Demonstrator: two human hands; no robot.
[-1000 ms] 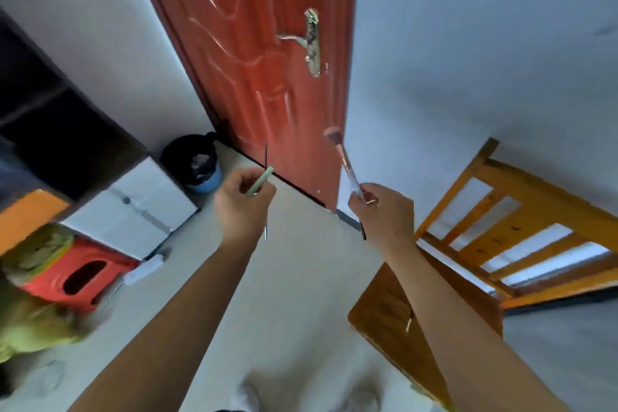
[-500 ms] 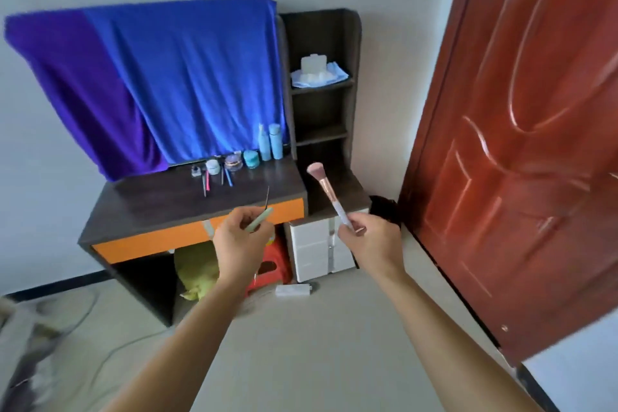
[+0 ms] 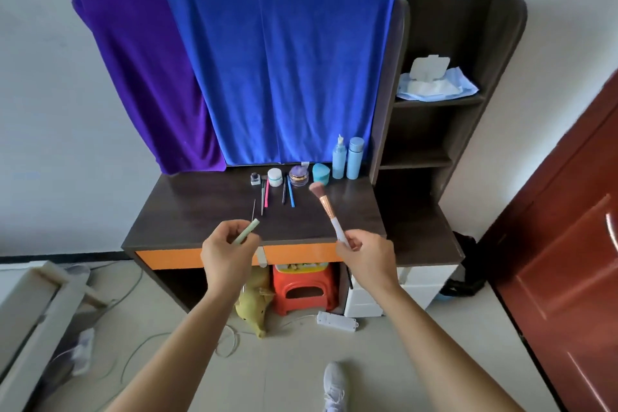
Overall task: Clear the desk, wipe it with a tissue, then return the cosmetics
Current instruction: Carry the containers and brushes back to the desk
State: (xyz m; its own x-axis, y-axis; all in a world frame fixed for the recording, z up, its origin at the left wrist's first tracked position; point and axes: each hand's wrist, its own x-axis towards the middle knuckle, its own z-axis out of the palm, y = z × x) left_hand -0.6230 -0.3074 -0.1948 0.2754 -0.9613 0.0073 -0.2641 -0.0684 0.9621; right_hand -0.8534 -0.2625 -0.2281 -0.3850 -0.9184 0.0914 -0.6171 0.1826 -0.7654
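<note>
1. We see our left hand [image 3: 227, 249] closed around a slim pale green stick [image 3: 246, 231], held in the air just in front of the near edge of the dark brown wooden table [image 3: 200, 204]; a thin dark tip rises from the stick's far end.
2. Our right hand [image 3: 364, 256] pinches the white handle of a makeup brush with a rose-gold ferrule and pink bristles [image 3: 326, 207], which tilts up and to the left over the table's right half.
3. Along the back of the table stands a row of cosmetics: a small dark bottle [image 3: 255, 178], a white round jar [image 3: 275, 176], a purple-lidded glass jar [image 3: 298, 174], a teal rounded container [image 3: 321, 172] and two tall light blue bottles [image 3: 346, 157].
4. In front of that row lie a pink pencil [image 3: 267, 192], a blue pencil [image 3: 291, 192] and a couple of thin dark sticks, well apart from both hands.
5. A blue towel [image 3: 277, 63] and a purple towel [image 3: 143, 70] hang behind the table.
6. On the dark shelf unit [image 3: 468, 130] to the right lies a pack of wet tissues with a white lid [image 3: 431, 77].
7. Under the table we see a red plastic stool [image 3: 304, 288] and a yellow soft toy [image 3: 254, 308].
</note>
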